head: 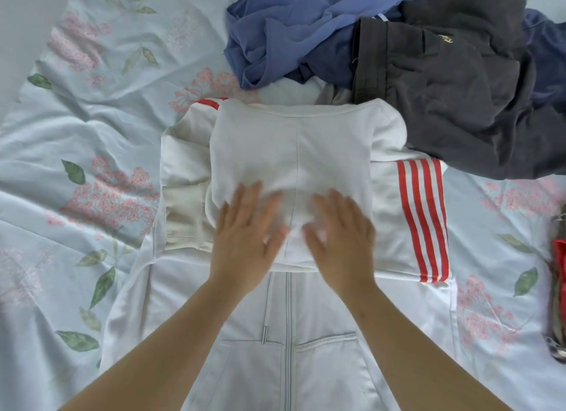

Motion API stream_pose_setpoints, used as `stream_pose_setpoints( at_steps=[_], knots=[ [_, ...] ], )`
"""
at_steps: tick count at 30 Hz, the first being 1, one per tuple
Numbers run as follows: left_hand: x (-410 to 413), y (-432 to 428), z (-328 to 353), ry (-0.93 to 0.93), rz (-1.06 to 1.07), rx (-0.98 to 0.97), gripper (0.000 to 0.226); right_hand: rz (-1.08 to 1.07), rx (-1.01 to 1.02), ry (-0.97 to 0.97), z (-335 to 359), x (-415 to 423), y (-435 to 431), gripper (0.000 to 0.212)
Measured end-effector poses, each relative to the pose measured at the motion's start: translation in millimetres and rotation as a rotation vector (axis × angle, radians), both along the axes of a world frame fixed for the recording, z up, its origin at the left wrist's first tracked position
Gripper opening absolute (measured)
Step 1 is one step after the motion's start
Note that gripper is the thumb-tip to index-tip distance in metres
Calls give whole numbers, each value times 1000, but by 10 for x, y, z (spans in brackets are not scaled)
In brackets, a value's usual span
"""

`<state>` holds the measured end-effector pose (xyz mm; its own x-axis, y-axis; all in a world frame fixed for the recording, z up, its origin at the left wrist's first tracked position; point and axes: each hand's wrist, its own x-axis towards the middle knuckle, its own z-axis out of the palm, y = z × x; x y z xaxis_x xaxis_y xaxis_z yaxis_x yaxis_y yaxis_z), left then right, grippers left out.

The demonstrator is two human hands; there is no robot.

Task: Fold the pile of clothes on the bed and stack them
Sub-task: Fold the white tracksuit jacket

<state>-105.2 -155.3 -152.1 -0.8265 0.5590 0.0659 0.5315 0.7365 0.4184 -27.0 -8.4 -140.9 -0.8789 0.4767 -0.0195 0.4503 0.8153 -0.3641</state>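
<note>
Left hand: fingers spread flat on the white hoodie, blurred.
Right hand: likewise flat, seemingly gripping nothing.
Bed: unfolded pile beyond.

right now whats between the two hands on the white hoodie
In the head view, only the folded hood shows between the left hand and right hand: bare white fabric with its centre seam.

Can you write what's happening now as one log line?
step: folding white hoodie | left hand, right hand: flat on hood | unfolded pile: behind
</note>
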Motion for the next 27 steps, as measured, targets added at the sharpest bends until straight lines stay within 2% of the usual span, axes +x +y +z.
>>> stream_pose_setpoints(
  at_steps=[2,5,7,11,14,18,20,22,27],
  knots=[
    [129,-150,-244,20,-148,-235,54,130,85,-143,-229,155,-28,52],
    [204,-371,-427,88,-183,-390,56,218,239,-221,-394,421,45,52],
    [209,-400,-398,112,-194,-403,56,237,286,-227,-373,560,62,51],
    [502,-544,-173,71,-195,-336,56,252,252,-173,-254,1077,-129,55],
    [1119,-946,-133,51,-388,-331,56,360,210,-183,-178,1741,-457,54],
    [1920,-1454,-199,-41,-591,-431,64,446,82,-343,-182,2509,-909,59],
    [2175,-1594,-198,-88,-606,-461,74,467,63,-387,-177,2718,-1032,63],
    [2378,-1697,-186,-132,-633,-527,95,495,52,-403,-187,2882,-1100,71],
    [2618,-1897,-200,-191,-708,-642,137,715,69,-489,-225,3220,-1189,115]
  ],
)
